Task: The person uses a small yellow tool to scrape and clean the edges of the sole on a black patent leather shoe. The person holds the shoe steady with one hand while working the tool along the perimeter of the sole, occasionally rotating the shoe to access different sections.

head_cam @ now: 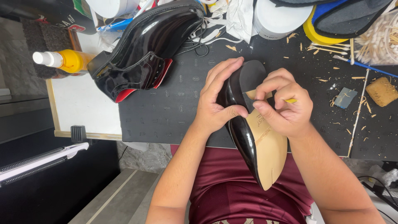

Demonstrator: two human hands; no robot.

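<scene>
Two hands meet mid-frame: the left hand (215, 99) is clamped on a black shoe (244, 137), long axis toward lower right; the right hand (286, 105) is pinched on a yellow tool (291, 101) at its tan sole.

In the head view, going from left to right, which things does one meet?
yellow spray bottle → glossy black shoe on the mat → left hand → right hand → small grey-blue block → tan sponge
</scene>
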